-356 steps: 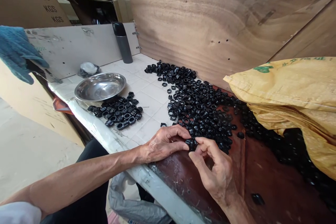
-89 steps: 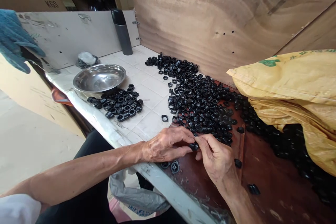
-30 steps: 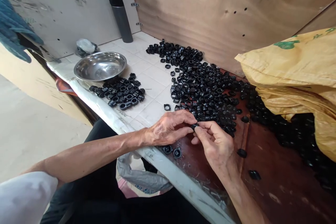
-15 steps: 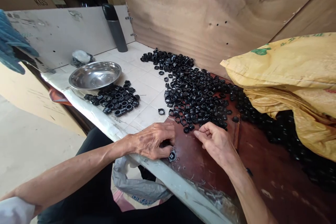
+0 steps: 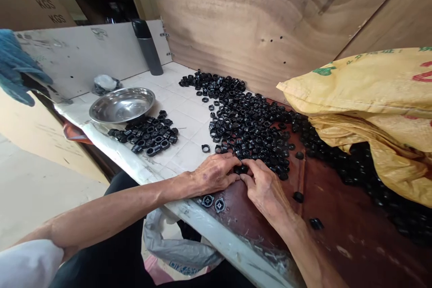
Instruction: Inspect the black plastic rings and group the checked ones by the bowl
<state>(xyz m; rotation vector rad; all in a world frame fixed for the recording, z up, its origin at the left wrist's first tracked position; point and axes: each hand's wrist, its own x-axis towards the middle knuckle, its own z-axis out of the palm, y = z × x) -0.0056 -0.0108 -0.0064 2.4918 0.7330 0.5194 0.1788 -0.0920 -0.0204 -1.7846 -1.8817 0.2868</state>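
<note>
Left hand point(image 5: 216, 174) and right hand point(image 5: 265, 186) have come back together, curled at the near edge of the heap. Behind them rise a grainy plywood board point(image 5: 236, 22) and a creased yellow woven sack point(image 5: 364, 94). Glossy black plastic rings point(image 5: 249, 126) spread across white tile and dark brown board. A shiny steel bowl point(image 5: 121, 105) sits beside a smaller ring cluster point(image 5: 145, 137). Fingertips from both hands pinch one small black ring point(image 5: 240, 169), while two black discs point(image 5: 219, 205) lie just below the left hand.

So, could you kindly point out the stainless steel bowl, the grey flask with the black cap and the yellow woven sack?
Stainless steel bowl point(image 5: 122, 106), head view, inner basin.
Grey flask point(image 5: 147, 57), head view, lower body.
Yellow woven sack point(image 5: 371, 85), head view, top fold.
</note>
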